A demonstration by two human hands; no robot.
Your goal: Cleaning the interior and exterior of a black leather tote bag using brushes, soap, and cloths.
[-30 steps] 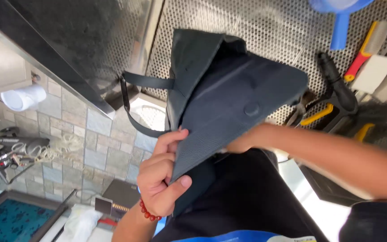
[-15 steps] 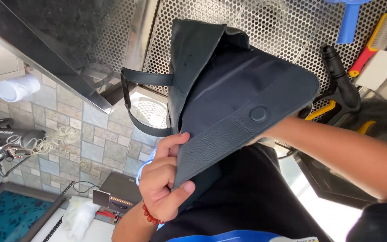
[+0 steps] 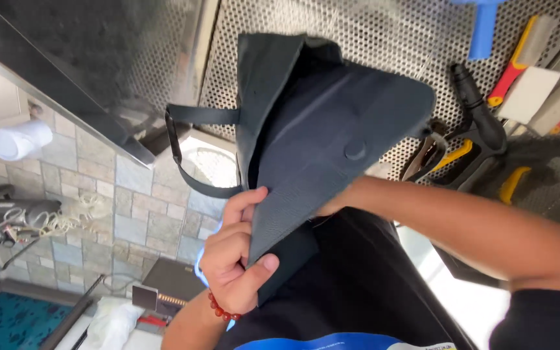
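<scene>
I note the perforated metal panel [image 3: 358,26] filling the upper frame, with hand tools hanging on it at right: a black-and-yellow tool [image 3: 481,139], a red-and-yellow handled tool [image 3: 516,61], a blue handle [image 3: 485,29].

Dark fabric bag [image 3: 319,142] is held up in front of the panel, in the middle of the view, tilted, with its opening toward the upper left. A round snap button [image 3: 355,149] sits on the flap face. The strap loop [image 3: 189,152] hangs off the bag's left side, free of both hands.

Left hand [image 3: 234,259]: fingers [image 3: 244,207] are curled over the lower left edge of the bag's flap, and the thumb presses against the face of the fabric from below. Closed grip on the bag edge. Red bead bracelet [image 3: 221,310] on that wrist.

Right hand [image 3: 332,204]: forearm comes in from the right; the hand goes behind and under the flap, mostly hidden by the fabric. I cannot tell whether those fingers are closed on anything.

Lower left: tiled wall [image 3: 98,214], a white roll [image 3: 17,139].
</scene>
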